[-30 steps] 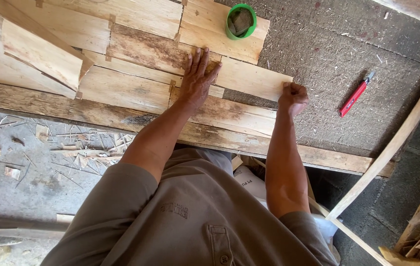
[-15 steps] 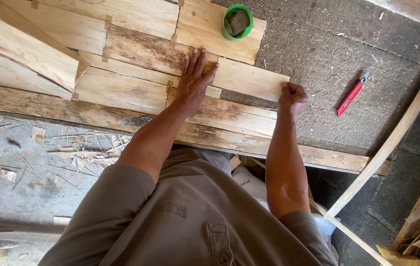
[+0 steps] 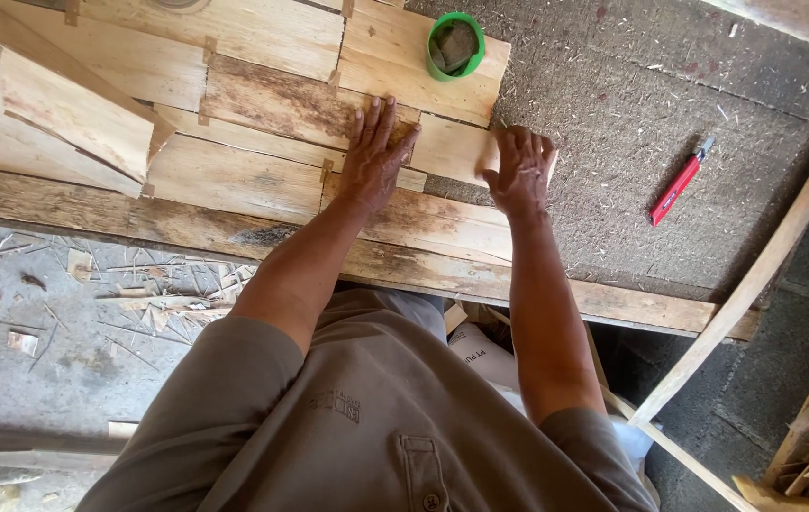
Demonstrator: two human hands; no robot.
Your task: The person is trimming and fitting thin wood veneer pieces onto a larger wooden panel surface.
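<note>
Wooden strip (image 3: 452,149) now gripped by right hand (image 3: 518,171); left hand (image 3: 376,156) still flat, open

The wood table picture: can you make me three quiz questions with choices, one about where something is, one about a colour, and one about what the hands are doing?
1. Where is the cup?
A. on the floor
B. on a plank at the top
C. in a hand

2. What colour is the knife?
A. red
B. blue
C. yellow

3. How is the left hand?
A. in a fist, lifted
B. holding the knife
C. flat on the planks

Answers:
1. B: the green cup stands on a pale plank near the top edge, above both hands.
2. A: the knife lying on the grey board is red.
3. C: the left hand lies palm down, fingers spread, on the planks; the right hand grips the end of a plank beside it.
</note>
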